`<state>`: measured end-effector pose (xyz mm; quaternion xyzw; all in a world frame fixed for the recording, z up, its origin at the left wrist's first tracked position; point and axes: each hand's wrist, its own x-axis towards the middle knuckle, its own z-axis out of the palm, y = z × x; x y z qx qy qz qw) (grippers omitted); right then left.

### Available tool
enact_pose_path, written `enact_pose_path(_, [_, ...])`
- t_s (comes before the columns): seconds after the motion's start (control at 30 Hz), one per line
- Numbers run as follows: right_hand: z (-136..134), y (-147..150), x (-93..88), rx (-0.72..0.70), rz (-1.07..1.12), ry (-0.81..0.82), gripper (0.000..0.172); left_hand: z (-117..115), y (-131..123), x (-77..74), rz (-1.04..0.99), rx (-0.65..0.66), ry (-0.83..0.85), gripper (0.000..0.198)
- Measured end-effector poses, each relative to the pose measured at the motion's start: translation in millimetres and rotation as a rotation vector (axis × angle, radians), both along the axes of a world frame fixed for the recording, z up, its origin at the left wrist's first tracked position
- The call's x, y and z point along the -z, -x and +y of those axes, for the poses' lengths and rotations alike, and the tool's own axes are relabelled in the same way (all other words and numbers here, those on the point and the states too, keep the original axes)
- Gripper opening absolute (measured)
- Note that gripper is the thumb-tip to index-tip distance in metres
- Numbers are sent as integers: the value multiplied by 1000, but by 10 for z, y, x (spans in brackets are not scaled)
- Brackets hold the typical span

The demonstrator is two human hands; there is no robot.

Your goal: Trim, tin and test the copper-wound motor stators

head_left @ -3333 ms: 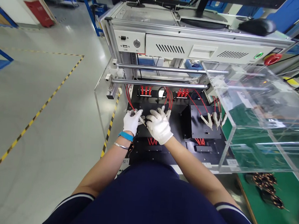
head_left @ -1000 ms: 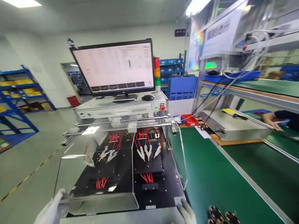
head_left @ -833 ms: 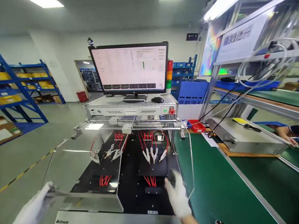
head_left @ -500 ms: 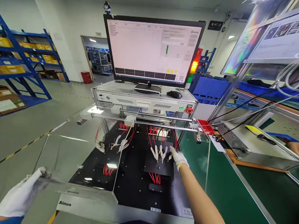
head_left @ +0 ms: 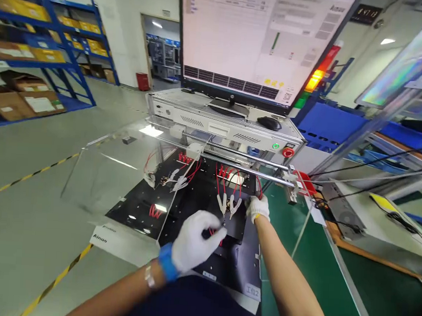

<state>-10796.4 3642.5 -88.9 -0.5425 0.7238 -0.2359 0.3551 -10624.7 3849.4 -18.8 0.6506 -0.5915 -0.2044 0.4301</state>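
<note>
My left hand (head_left: 199,240), in a white glove, hovers over the front of the black test board (head_left: 182,218), thumb and forefinger curved apart with nothing between them. At the right edge of the raised black plate (head_left: 234,231), my gloved right hand (head_left: 259,208) is closed; a red wire (head_left: 259,185) runs down to it, and what its fingers hold is hidden. Two white clips (head_left: 234,207) on red wires grip a small part on the plate. More white clips (head_left: 179,183) lie at the left half, behind the clear cover (head_left: 117,171).
A monitor (head_left: 236,40) and a black mouse (head_left: 269,123) stand on the machine housing (head_left: 195,116). Metal rails (head_left: 239,162) cross above the board. At the right are a red emergency button (head_left: 288,152), a red bin (head_left: 305,184) and a grey instrument (head_left: 340,209).
My left hand has left the clear cover's front edge and come right over the board. My right hand has closed up beside the plate. The view has tilted and shifted.
</note>
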Motion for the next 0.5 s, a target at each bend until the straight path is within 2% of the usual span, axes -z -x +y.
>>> enact_pose_path(0.07, [9, -14, -103, -57, 30, 48, 51, -506, 229, 183, 25, -150, -143, 33])
enact_pose_path(0.13, [6, -62, -208, -168, 74, 77, 53, -920, 271, 366, 39, -251, -298, 61])
enact_pose_path(0.17, [1, -104, -252, -238, 104, 78, 53, -1071, 255, 445, 45, -272, -367, 65])
enact_pose_path(0.2, [-7, -153, -287, -309, 139, 70, 52, -1185, 233, 509, 50, -273, -427, 60])
enact_pose_path(0.3, [-55, -268, -319, -485, 246, 27, 44, -1375, 196, 600, 52, -245, -569, 44])
enact_pose_path(0.37, [-134, -250, -273, -580, 306, 12, 35, -1455, 198, 589, 43, -211, -633, 38])
enact_pose_path(0.43, [-256, -188, -176, -738, 399, 17, 32, -1524, 185, 542, 37, -191, -678, 33])
enact_pose_path(0.5, [-365, -210, -47, -721, 408, 89, 32, -1554, 139, 481, 40, -200, -692, 30])
